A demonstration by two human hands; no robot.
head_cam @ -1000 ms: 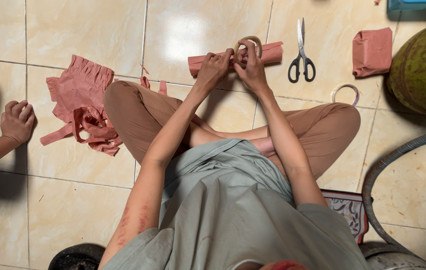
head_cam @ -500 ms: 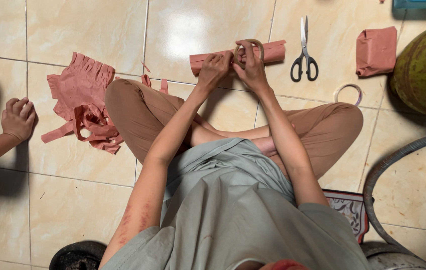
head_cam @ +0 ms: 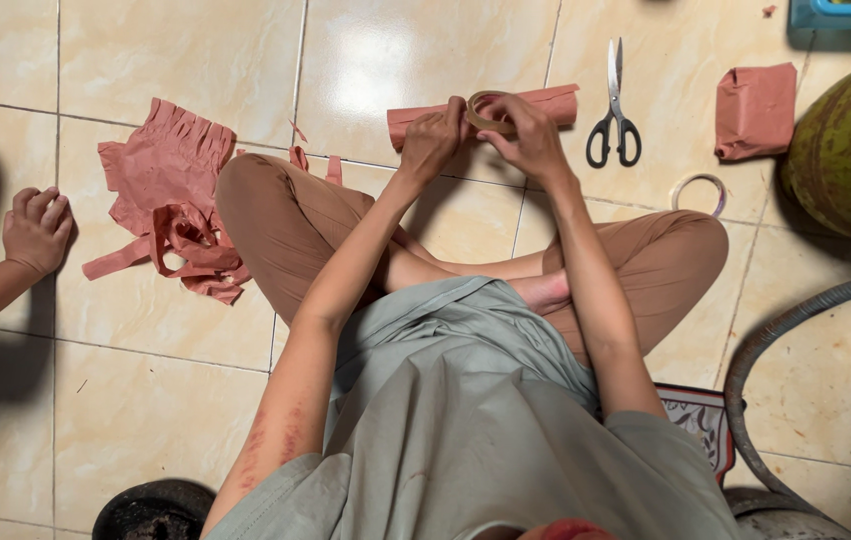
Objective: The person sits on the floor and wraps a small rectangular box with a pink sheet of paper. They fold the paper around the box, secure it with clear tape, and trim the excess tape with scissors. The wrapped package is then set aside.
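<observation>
Both hands meet over one pink paper roll on the floor, long axis left-right. Right hand grips one tape ring; left hand pinches its edge. One pair of scissors lies right of the right grip.

Left hand: curled over the roll of pink paper, fingertips at the tape ring.
Right hand: grips the tape ring, held just above the paper roll.
Paper roll: lies across the tiled floor in front of the crossed legs.
Scissors: closed, just right of the roll.
Folded pink paper: further right, near a green gas cylinder.
Second tape ring: on the floor by the right knee.
Fringed paper scraps: left of the left knee.
Another person's hand: resting on the floor at far left.
</observation>
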